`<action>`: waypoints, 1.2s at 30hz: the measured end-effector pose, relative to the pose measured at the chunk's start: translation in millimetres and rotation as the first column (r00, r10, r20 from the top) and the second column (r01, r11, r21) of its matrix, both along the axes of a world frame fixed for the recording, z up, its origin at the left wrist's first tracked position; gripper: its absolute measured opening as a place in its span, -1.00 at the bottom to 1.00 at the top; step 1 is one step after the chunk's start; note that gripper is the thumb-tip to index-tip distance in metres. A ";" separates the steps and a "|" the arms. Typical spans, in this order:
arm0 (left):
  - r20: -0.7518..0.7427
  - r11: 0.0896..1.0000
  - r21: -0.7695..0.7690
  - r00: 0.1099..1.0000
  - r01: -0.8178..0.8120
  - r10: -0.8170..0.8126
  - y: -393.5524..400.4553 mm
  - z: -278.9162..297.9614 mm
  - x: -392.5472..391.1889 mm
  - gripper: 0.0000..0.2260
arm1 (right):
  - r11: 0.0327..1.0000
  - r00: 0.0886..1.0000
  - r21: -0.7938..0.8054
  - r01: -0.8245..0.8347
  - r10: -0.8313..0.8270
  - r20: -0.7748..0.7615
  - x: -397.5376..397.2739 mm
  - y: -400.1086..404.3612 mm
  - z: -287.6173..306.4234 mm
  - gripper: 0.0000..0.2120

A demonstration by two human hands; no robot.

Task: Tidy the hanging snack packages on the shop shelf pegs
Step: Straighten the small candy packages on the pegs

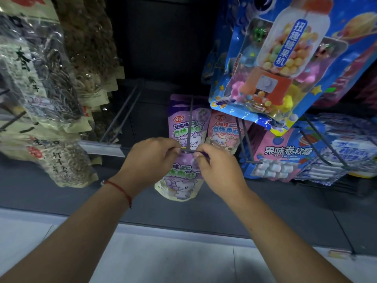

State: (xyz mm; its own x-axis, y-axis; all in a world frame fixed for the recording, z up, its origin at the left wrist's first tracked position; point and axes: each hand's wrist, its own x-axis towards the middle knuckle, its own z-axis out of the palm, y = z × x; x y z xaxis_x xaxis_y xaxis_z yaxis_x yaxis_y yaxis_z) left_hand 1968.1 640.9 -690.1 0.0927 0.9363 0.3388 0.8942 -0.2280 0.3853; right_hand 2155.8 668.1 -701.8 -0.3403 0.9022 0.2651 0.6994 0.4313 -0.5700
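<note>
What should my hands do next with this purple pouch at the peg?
Probably slide the purple pouch back along the peg. Both the left hand and right hand pinch its top right at the peg's front tip, with another purple pouch hanging further back.

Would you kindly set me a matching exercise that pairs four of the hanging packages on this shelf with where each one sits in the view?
Things:
1. purple grape pouch
2. pink peach pouch
3. blue candy-machine pack
4. sunflower seed bags

Places:
A. upper right, hanging highest
B. far left of the shelf
C. pinched at its top by both hands, at the tip of the middle peg
D. further back on the next peg, just right of the middle peg

Pairs: 1-C, 2-D, 3-A, 4-B
</note>
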 end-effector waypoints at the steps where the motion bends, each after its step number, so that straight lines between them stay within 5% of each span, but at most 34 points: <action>1: 0.017 1.000 0.009 1.000 0.013 -0.014 -0.7 2.1 -0.5 -0.83 | 1.000 1.000 0.008 -0.009 0.009 0.005 1.9 -2.7 2.3 -0.86; 12: 0.079 0.996 -0.085 0.997 0.015 -0.009 -3.1 6.6 7.3 -0.88 | 0.999 1.000 -0.030 0.013 -0.013 -0.017 0.8 3.9 -3.5 -0.85; 16: -0.011 0.988 -0.150 0.999 -0.044 0.043 -2.8 7.7 2.0 -0.90 | 0.999 1.000 -0.032 0.000 0.000 0.007 -2.9 -1.0 -6.0 -0.87; 36: 0.144 0.996 -0.066 0.987 -0.060 0.069 -6.4 -2.7 7.8 -0.88 | 0.999 0.997 0.046 0.004 -0.008 0.078 -4.3 0.1 5.8 -0.84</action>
